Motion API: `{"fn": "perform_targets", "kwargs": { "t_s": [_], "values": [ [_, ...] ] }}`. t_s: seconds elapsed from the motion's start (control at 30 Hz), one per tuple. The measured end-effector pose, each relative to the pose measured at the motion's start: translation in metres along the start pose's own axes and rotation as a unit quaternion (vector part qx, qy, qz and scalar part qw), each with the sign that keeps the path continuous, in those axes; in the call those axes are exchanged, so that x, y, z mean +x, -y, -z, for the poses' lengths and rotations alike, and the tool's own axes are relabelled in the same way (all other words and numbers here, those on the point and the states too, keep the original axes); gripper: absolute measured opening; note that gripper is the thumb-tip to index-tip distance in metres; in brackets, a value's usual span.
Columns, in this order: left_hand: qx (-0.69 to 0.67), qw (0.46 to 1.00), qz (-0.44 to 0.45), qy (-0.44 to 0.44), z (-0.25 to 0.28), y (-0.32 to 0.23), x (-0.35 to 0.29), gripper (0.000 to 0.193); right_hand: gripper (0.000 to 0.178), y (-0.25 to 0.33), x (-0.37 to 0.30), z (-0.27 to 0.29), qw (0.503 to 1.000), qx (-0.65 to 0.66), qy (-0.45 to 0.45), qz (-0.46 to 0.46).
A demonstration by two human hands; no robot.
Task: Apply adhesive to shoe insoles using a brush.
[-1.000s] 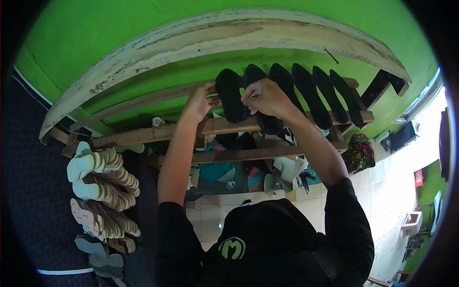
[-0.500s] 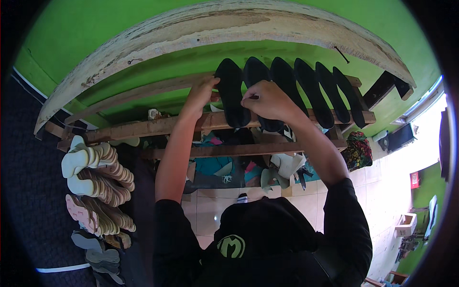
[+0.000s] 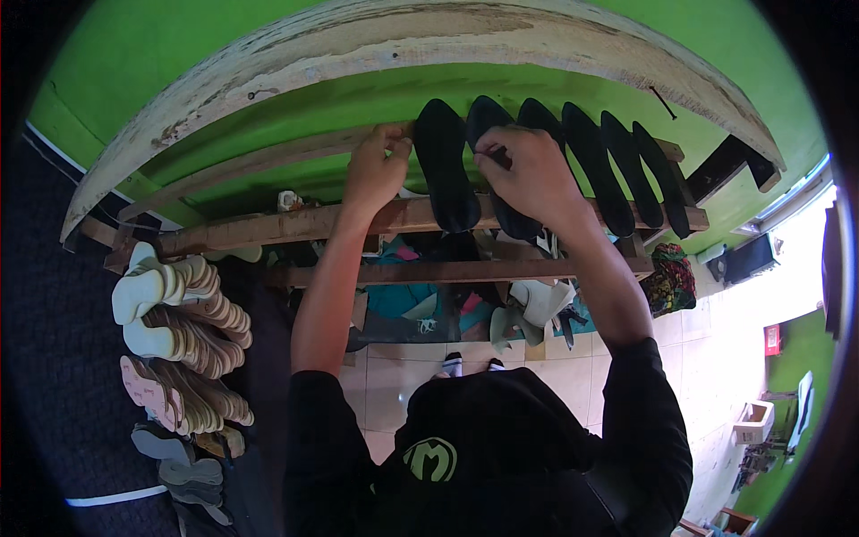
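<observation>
Rail (image 3: 465, 273) partly hides scraps (image 3: 540, 305) below the black soles (image 3: 596, 170).

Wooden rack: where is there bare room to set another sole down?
Free: the front rail left of the left hand, bordered by a small pale object. Crowded: rightward, six black soles in a row, the right hand over them; scraps lie below.

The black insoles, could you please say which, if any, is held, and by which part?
Cannot tell: the left hand is at the edge of the leftmost insole; the right hand overlaps the second insole.
</observation>
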State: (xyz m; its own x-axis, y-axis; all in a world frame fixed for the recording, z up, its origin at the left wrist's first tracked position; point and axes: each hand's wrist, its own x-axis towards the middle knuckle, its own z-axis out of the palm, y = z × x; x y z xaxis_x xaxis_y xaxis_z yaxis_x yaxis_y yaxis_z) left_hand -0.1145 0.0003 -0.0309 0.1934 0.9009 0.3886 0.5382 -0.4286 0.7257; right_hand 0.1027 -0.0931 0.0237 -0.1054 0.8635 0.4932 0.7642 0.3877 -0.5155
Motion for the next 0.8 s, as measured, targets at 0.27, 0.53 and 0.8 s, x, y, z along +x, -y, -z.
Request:
{"fn": "perform_targets", "kwargs": {
  "t_s": [0.27,0.53,0.8],
  "values": [
    [-0.043,0.997,-0.05,-0.037,0.046,-0.018,-0.05,0.023,0.014,0.005,-0.036,0.013,0.992,0.044,-0.117,0.033],
    [-0.013,0.98,-0.008,-0.197,0.085,-0.031,-0.16,0.017,0.009,0.014,-0.087,0.016,0.952,0.269,-0.141,-0.04],
    [0.07,0.936,0.103,-0.328,0.125,-0.054,-0.326,0.017,0.007,0.087,-0.12,-0.073,0.883,0.463,0.041,0.071]
  ]
}}
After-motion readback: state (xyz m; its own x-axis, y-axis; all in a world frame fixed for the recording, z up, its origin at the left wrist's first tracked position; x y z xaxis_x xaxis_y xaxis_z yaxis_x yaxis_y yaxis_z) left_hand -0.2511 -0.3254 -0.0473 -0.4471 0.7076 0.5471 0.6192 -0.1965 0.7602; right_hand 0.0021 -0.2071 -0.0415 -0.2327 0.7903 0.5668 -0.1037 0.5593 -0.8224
